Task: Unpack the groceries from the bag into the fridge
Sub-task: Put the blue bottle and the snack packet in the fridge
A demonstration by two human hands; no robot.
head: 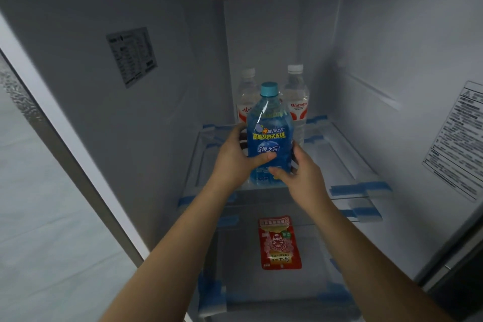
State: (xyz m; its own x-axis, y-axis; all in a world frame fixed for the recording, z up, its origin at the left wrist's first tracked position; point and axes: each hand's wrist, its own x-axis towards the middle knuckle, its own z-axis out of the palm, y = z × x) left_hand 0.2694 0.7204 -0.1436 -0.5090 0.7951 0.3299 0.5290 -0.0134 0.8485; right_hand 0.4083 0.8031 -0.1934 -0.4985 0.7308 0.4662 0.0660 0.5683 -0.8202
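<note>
The fridge (162, 102) stands open, its glass shelf (337, 154) carrying two clear water bottles (296, 102) at the back. Both my hands, left hand (236, 158) and right hand (300, 175), grasp the blue drink bottle (269, 136) upright near the shelf's front. I should seat its base flat, clear of the edge, before letting go.

Surface finishes, fridge interior

I note a glossy clear-plastic blue bottle (269, 136) with printed film label, a clear glass-like shelf (339, 154), smooth matt white fridge walls (167, 91), a shiny red foil-look pouch (279, 243), and paper-like stickers (131, 56).
</note>
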